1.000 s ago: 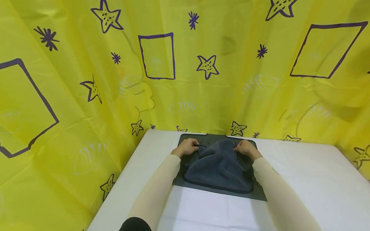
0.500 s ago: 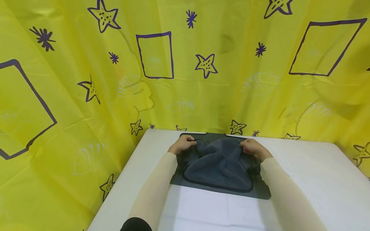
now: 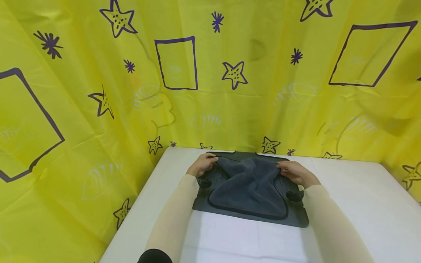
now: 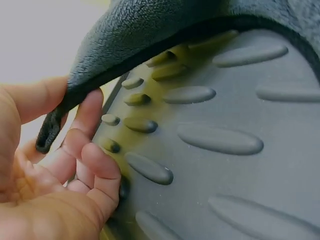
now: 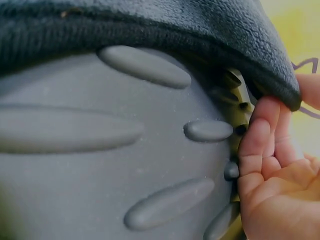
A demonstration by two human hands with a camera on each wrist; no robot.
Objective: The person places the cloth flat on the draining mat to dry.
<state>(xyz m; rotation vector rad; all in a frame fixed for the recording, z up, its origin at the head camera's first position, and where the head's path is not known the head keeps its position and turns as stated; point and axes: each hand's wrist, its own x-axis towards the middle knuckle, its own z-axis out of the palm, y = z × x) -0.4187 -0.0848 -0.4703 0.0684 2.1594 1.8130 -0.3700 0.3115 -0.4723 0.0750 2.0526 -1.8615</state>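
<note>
A dark blue-grey plush cloth (image 3: 253, 186) with a black bound edge lies rumpled over a dark grey ribbed mat (image 3: 296, 215). My left hand (image 3: 203, 164) pinches the cloth's far left corner between thumb and forefinger; in the left wrist view that corner (image 4: 75, 95) hangs between the fingertips, the other fingers loosely bent below. At the far right corner, my right hand (image 3: 295, 171) pinches the cloth too. The right wrist view has the cloth edge (image 5: 280, 85) between thumb and finger, raised over the mat's oval ridges (image 5: 165, 205). The cloth's near edge rests on the mat.
The mat lies on a white table (image 3: 355, 204), at its far edge. A yellow curtain (image 3: 210, 109) with purple stars and frames hangs close behind the table and along its left side. Black straps with small devices (image 3: 295, 196) sit at both wrists.
Both hands have moved apart, the left one leftward and the right one rightward, drawing the cloth's far edge wider. Its near edge has stayed almost where it was.
</note>
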